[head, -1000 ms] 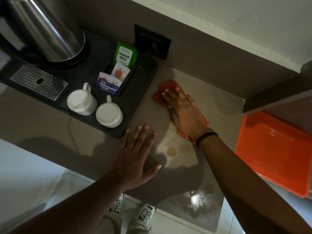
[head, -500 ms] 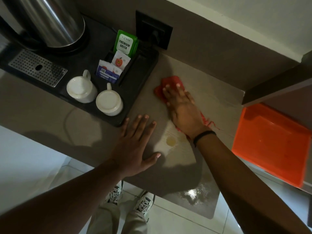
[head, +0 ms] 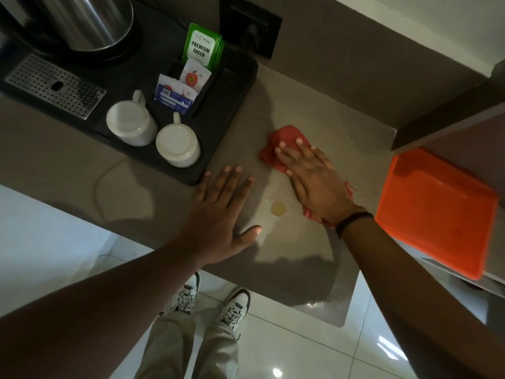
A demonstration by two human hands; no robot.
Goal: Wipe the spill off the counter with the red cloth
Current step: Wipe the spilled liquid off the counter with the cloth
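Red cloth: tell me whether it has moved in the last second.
Yes. The red cloth under the right hand slid toward the counter's front edge, away from the black tray.

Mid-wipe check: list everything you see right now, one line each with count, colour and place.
grey-brown stone counter: 1, grey-brown, spans the view
small yellowish puddle: 1, yellowish, on the counter between the hands
wet glossy patch: 1, shiny, near counter edge
red cloth: 1, red, flat under the right hand
black plastic tray: 1, black, left part of counter
steel kettle: 1, silver, tray's far left
perforated metal drip grate: 1, silver, on tray
white ceramic cups: 2, white, upside down on tray
tea and sugar sachets: several, green, white, blue, in tray slot
black wall socket: 1, black, behind tray
orange plastic bin: 1, orange, right of counter
sneakers: 2, white, on floor
left hand: 1, flat on counter
right hand: 1, pressing cloth
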